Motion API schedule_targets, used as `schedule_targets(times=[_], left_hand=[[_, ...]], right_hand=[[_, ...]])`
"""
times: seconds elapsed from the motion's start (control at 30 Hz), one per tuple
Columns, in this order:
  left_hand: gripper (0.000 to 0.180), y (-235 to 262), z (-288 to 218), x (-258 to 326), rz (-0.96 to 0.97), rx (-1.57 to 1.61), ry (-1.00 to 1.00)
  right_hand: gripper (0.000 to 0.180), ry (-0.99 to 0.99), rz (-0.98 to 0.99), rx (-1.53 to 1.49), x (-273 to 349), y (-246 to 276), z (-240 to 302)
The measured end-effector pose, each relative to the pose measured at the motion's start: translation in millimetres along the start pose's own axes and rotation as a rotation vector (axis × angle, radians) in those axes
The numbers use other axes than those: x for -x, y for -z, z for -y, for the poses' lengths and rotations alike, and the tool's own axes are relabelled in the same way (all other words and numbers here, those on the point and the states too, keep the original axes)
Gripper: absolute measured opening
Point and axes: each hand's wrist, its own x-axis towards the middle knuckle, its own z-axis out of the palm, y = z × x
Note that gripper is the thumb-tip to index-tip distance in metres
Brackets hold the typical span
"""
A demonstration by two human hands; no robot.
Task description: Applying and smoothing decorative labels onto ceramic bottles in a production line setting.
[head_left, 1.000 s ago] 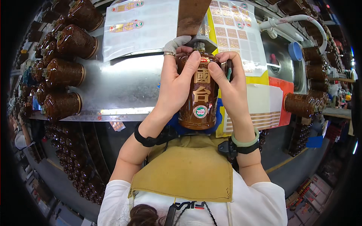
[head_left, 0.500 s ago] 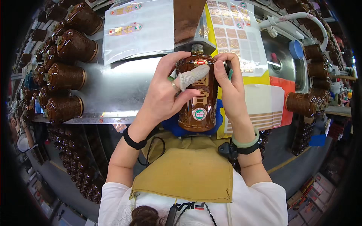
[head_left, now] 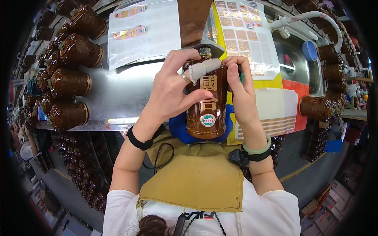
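Observation:
A brown glass bottle (head_left: 206, 108) lies tilted on a blue support (head_left: 178, 126), its neck toward a brown block with a metal holder (head_left: 204, 44). Gold characters and a round green-and-white label (head_left: 207, 120) show on its front. Across the bottle's shoulder my left hand (head_left: 167, 88) lays a finger in a whitish cover (head_left: 204, 69), with the thumb stretched lower over the front and the fingers spread. Along the right shoulder my right hand (head_left: 242, 84) curls its fingers and thumb against the bottle. A green piece (head_left: 241, 77) shows between those fingers, partly hidden.
Several brown bottles (head_left: 69, 82) stand on the left of the metal table (head_left: 130, 88), others (head_left: 315, 108) on the right. Sticker sheets (head_left: 145, 33) and gold label sheets (head_left: 246, 43) lie either side. Beyond are a sink (head_left: 293, 59), a white pipe (head_left: 315, 15) and a blue bowl (head_left: 309, 51).
The covered finger of my left hand has moved up and right, now hiding the bottle's red emblem and uncovering the upper gold character. My right hand stays nearly in place.

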Motion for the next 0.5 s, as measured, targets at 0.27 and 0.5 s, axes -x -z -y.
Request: schedule_targets(times=[0.27,0.5], left_hand=[[0.069,-9,-12,16,-0.021,0.366,0.189],[0.090,-5,-26,40,0.073,-0.110,-0.033]], right_hand=[[0.037,-0.081,0.060,0.009,-4,11,4],[0.033,-0.138,-0.012,-0.111,8,16,-2]])
